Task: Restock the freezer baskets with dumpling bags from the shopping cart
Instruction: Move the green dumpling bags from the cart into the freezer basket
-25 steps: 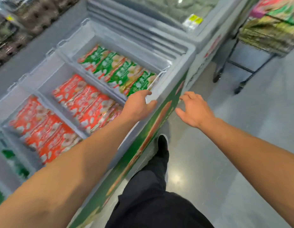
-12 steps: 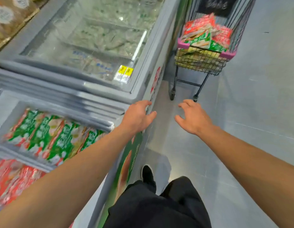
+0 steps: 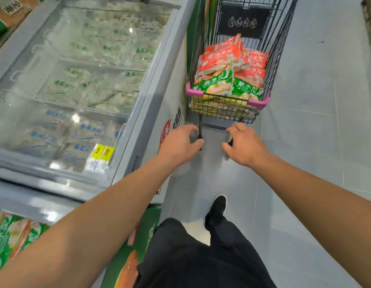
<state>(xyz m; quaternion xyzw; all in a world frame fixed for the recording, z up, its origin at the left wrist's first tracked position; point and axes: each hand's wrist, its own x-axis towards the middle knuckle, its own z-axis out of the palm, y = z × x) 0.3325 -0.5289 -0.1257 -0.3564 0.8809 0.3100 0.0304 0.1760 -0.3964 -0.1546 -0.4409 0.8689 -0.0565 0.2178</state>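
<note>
Red and green dumpling bags [image 3: 228, 73] now sitting just ahead of both hands in the shopping cart [image 3: 257, 101]; left hand [image 3: 178, 145] and right hand [image 3: 246, 145] reaching empty, fingers loosely spread, having turned from freezer baskets [image 3: 12, 235] behind-left.

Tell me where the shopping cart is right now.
The shopping cart stands ahead in the head view, upper centre, right of the glass-topped freezer, just beyond both outstretched hands.

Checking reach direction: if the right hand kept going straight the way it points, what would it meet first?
Probably the near wire end of the shopping cart; the right hand points there, empty, though depth is unclear.
</note>
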